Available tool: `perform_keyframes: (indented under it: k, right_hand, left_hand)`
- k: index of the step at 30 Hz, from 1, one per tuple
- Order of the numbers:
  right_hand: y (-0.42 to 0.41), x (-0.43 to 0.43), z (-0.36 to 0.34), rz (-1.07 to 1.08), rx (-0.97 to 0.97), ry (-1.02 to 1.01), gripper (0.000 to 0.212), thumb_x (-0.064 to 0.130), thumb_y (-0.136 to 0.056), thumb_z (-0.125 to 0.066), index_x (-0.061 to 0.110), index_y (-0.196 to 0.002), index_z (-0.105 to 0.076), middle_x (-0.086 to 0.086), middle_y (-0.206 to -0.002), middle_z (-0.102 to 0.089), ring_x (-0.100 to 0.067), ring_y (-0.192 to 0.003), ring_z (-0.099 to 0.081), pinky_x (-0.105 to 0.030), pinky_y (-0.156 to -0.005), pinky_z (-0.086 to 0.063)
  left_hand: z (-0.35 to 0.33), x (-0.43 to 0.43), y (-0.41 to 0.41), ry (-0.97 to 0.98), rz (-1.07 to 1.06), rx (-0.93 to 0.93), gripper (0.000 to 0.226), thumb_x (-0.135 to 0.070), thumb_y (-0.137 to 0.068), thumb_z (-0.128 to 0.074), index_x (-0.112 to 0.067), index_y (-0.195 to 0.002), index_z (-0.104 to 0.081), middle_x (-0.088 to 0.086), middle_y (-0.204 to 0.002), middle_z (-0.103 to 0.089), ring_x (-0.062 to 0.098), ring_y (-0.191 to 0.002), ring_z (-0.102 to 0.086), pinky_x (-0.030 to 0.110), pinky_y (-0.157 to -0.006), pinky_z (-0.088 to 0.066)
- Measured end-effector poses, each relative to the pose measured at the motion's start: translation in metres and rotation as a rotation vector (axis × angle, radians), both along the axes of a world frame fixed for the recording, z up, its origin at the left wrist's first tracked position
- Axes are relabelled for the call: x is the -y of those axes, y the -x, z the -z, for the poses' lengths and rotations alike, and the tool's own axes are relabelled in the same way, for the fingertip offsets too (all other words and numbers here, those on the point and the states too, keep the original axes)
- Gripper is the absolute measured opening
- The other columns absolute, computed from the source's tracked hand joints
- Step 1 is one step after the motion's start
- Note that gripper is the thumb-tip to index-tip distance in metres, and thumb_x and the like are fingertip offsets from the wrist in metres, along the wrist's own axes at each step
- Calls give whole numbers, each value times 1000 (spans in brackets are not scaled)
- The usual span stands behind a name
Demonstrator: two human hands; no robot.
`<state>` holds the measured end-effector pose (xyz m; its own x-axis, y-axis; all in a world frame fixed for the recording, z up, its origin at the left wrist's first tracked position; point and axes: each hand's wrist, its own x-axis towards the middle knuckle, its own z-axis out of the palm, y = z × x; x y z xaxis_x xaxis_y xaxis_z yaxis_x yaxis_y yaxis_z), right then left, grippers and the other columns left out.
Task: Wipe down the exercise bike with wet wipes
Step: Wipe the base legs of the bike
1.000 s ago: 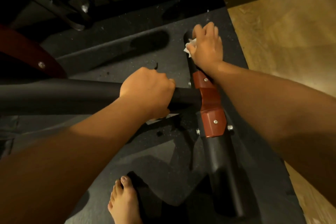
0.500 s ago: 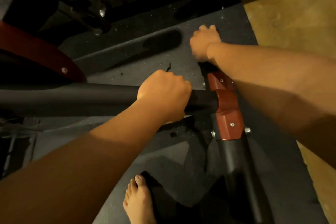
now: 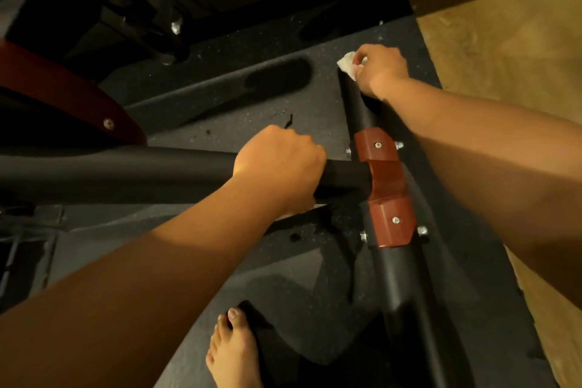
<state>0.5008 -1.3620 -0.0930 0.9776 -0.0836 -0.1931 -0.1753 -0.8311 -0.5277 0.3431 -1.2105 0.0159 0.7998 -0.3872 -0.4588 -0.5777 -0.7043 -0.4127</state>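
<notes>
Two bare hands are working at the low end of the exercise bike (image 3: 397, 277), which is standing on a dark speckled mat (image 3: 220, 88). The left hand (image 3: 280, 167), at centre frame, is clenching round the horizontal black tube (image 3: 110, 170), with knuckles uppermost and fingers wrapping over the top of it. This grip is sitting just left of the red bracket (image 3: 387, 186), where the tube is meeting the floor bar (image 3: 357, 104). A pale sliver is showing beneath the left palm; what it is cannot be told. The right hand (image 3: 382, 69), in the upper right of centre, is pinching a crumpled white wet wipe (image 3: 346, 64) between curled fingers and thumb. It is holding the wipe at the far tip of the floor bar, with the wipe projecting to the left of the knuckles. The floor bar is running from that tip down through the bracket toward the lower right of the frame. Four bolts are showing at the bracket's edges and two screws on its faces. A bare foot (image 3: 234, 353) is resting on the mat at bottom centre, toes pointing up-frame. A curved red cover (image 3: 63, 88) with one screw is lying at the left edge, above the tube. Wooden floor (image 3: 504, 41) is bordering the mat along the right side.
</notes>
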Motion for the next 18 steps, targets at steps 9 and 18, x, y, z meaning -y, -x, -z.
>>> perform_keyframes:
  k: [9,18]
  right_hand:
    - [55,23,6,-118,-192,62,25,25,-88,-64,10,-107,-67,-14,-113,-64,-32,-104,-60,-36,-87,-49]
    - [37,29,8,197,-268,-172,33,22,-94,-48,0,-115,-62,-22,-108,-66,-37,-98,-65,-43,-86,-56]
  left_hand:
    - [-7,-1,3,25,1,-1,33,-46,-89,-60,-22,-111,-60,0,-83,-55,19,-70,-52,33,-63,-37]
    - [-5,0,4,3,30,18,34,-47,-89,-59,-22,-113,-61,-1,-79,-49,20,-71,-50,34,-64,-35]
